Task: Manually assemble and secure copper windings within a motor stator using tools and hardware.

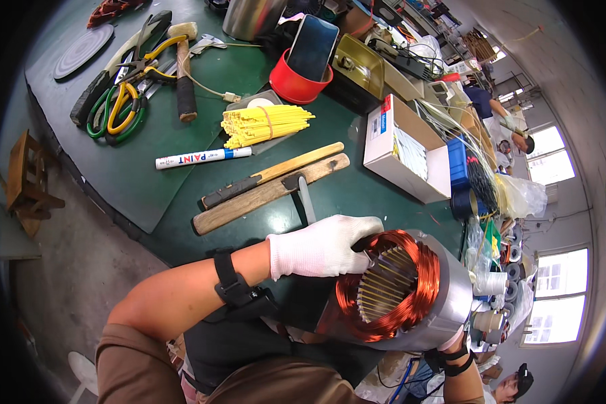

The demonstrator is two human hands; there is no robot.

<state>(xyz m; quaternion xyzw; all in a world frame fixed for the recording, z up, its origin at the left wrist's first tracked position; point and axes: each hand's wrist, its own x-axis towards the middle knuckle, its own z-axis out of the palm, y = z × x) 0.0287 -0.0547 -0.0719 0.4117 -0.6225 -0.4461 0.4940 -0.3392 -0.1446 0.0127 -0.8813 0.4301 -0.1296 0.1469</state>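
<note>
A dark green worktop (182,168) runs across a cluttered workshop, with bright windows along the right wall and a grey floor on the left. At its near edge sits a motor stator (411,293), a grey metal shell with copper winding ringing its open end and pale slot liners showing inside. The left hand (323,246), in a white glove with a black strap at the wrist, lies on the stator's upper left rim, its fingers curled over the copper coil and gripping it. The right hand (454,337) is almost wholly hidden behind the stator's lower right side; only a bit of glove and a black wrist strap show, so whether it grips cannot be told. Just beyond the left hand lie two wooden-handled tools (269,185) side by side. Farther back are a white paint marker (202,157), a bundle of yellow strips (266,124), a mallet (184,67), pliers and cutters (124,101), and a red cup (299,81) holding a phone. An open cardboard box (404,151) stands to the right.
</note>
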